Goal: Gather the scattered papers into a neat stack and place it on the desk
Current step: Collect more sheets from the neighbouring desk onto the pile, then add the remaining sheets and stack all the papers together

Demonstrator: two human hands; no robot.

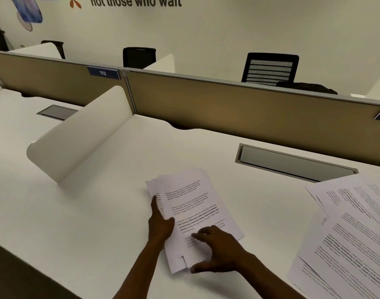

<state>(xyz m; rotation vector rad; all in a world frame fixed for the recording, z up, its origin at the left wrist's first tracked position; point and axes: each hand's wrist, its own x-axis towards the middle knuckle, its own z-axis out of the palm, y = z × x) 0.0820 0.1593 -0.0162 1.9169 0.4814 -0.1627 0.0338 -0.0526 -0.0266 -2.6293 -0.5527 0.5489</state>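
White counter [98,212] filling most of the view, spreading out beneath and around both hands. Tan partition panel [238,106] running along the far edge, well beyond the hands, with a blue tag marked 112 [103,73] on its top rail. White curved divider [81,134] standing up from the counter, ahead and to the left of the hands. Grey cable hatch [292,162] set into the counter ahead and to the right of the hands. Black mesh chair [271,67] behind the partition, far off.

Loose sheets of printed papers [353,234] fanned and overlapping at the right edge, well to the right of the right hand and untouched by either hand.

Gathered stack of papers [191,208] lying between the two hands on the counter, tilted with its far end leaning right, edges uneven and fanned at the far left corner and the near end.

Right hand [219,249] spread over the near end of the stack, fingers extended on top of the top sheet, thumb reaching along the near edge; pressing rather than clamped around anything.

Left hand [161,223] set against the stack's left edge, palm facing the paper, thumb pointing up along that edge, fingers tucked under or behind the sheets; cannot tell whether gripping or merely pushing sideways.
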